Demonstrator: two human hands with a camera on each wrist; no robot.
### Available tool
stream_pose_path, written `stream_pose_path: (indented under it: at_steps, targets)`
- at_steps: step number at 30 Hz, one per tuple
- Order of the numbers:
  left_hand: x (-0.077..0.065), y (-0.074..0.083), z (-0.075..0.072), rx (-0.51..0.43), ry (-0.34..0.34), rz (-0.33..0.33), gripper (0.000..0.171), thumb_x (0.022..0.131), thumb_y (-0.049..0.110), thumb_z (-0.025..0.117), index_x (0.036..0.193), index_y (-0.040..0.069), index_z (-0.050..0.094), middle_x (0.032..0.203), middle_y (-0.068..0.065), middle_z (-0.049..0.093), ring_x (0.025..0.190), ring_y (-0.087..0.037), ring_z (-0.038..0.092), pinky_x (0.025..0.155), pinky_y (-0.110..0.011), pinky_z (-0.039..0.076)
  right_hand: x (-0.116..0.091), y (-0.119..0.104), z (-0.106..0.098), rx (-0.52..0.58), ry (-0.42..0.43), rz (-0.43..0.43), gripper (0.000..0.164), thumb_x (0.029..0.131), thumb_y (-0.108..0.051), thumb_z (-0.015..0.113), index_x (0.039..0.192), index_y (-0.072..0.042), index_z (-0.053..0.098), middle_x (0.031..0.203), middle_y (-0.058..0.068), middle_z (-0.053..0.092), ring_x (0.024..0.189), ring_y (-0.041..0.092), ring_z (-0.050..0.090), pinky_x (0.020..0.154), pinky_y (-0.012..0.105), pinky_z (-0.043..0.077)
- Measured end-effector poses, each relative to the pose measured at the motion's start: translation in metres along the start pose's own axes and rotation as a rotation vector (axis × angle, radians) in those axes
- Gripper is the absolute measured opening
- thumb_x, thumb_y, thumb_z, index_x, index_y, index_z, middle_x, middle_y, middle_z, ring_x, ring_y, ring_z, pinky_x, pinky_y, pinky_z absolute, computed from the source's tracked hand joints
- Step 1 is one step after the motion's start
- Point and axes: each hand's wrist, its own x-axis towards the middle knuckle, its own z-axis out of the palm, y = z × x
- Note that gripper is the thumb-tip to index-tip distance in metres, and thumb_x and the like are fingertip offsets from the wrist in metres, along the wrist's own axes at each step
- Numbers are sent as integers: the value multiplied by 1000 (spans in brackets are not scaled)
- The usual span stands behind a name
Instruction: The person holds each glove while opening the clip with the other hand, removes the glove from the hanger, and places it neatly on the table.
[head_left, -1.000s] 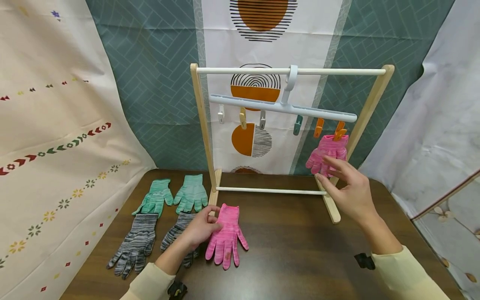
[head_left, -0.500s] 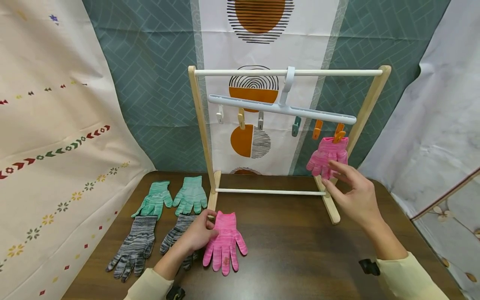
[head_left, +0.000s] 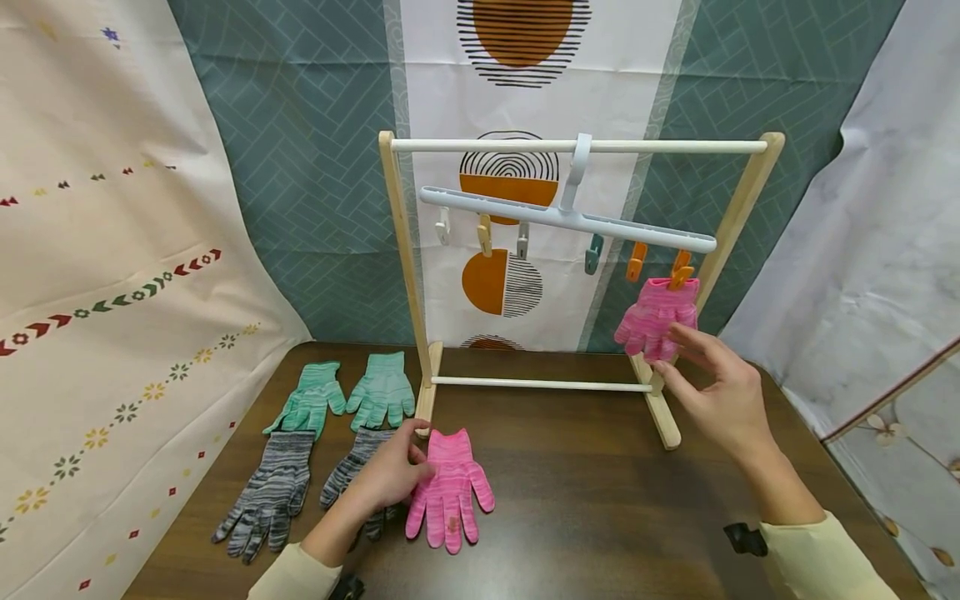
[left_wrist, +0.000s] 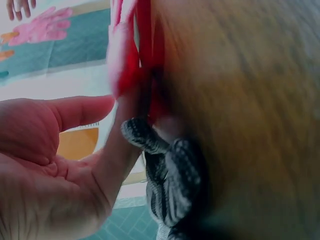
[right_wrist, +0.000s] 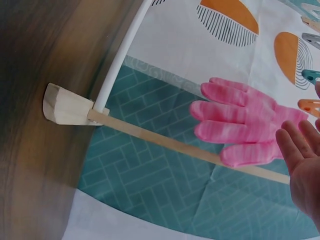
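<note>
A pink knit glove (head_left: 448,496) lies on the table with its fingers toward me. My left hand (head_left: 393,467) is at its cuff side, over a grey striped glove (head_left: 352,458) that it partly hides. In the left wrist view the thumb (left_wrist: 82,110) stands apart from the fingers, whose tips are right at the pink cloth. A second pink glove (head_left: 652,317) hangs fingers-down from an orange clip (head_left: 681,271). Just in front of it is my right hand (head_left: 716,396), with loosely bent fingers and nothing between thumb and fingertips.
The clip hanger (head_left: 517,207) hangs tilted from a wooden rack (head_left: 577,146), its right end lower. Several other clips, such as a teal one (head_left: 593,254), hold nothing. Two green gloves (head_left: 384,390) and another grey glove (head_left: 268,492) lie at the left.
The pink glove on the table has slid slightly toward me, its cuff lower in view. My left hand has drawn a little left off it. The right hand has shifted slightly right and down.
</note>
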Motion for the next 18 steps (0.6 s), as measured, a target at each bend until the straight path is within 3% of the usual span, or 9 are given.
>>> stream_pose_path:
  at_steps: [6, 10, 13, 18]
  targets:
    - [-5, 4, -5, 103, 52, 13, 66, 87, 19, 72, 142, 10, 37, 82, -6, 58, 54, -20, 58, 45, -33, 49, -4, 9, -2, -12, 16, 22, 62, 64, 12, 82, 121, 0, 64, 114, 16, 67, 102, -6, 59, 87, 13, 45]
    - [-3, 8, -7, 167, 87, 26, 67, 85, 27, 74, 142, 13, 39, 81, -4, 57, 55, -15, 56, 48, -33, 46, -7, 20, -5, -6, 24, 42, 63, 64, 9, 83, 123, -3, 64, 116, 13, 67, 103, 3, 63, 88, 14, 45]
    - [-3, 10, -8, 180, 109, 33, 67, 85, 30, 75, 141, 14, 41, 83, -3, 58, 56, -15, 55, 50, -33, 46, -8, 24, -9, -7, 19, 69, 64, 67, 6, 84, 125, -7, 64, 119, 9, 66, 104, 10, 64, 89, 14, 44]
    - [-2, 12, -10, 178, 184, 51, 65, 83, 32, 76, 138, 17, 46, 86, 0, 58, 63, -13, 53, 54, -32, 44, -6, 26, -14, -21, 32, 134, 63, 71, -1, 83, 129, -12, 62, 123, 5, 64, 111, 6, 60, 91, 12, 41]
